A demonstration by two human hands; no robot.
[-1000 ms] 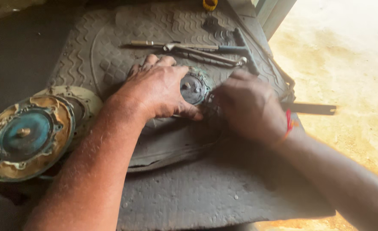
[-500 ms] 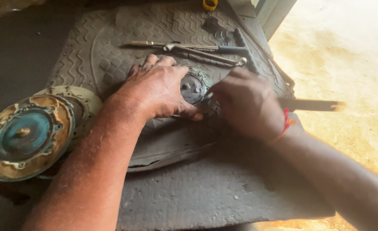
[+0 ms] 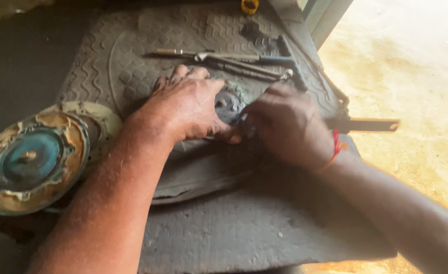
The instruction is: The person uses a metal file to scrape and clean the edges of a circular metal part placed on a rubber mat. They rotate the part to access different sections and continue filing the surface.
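A small round dark metal part (image 3: 229, 104) with two bolts and a greenish corroded rim lies on a grey patterned rubber mat (image 3: 132, 61). My left hand (image 3: 186, 104) presses flat on its left side, thumb curled along its lower edge. My right hand (image 3: 284, 124), with a red thread at the wrist, covers the part's right edge with fingers bent; what they grip is hidden. A flat dark bar (image 3: 368, 125) sticks out to the right from behind that hand.
Two corroded round discs (image 3: 31, 160), teal and tan, are stacked at the left. Several long metal hand tools (image 3: 234, 60) lie on the mat behind the hands. A yellow object (image 3: 249, 5) is at the top edge. Sandy floor (image 3: 416, 76) lies to the right.
My right hand has shifted slightly left and closer onto the round part, covering more of its right edge. The flat bar moved a little with it. My left hand stays put.
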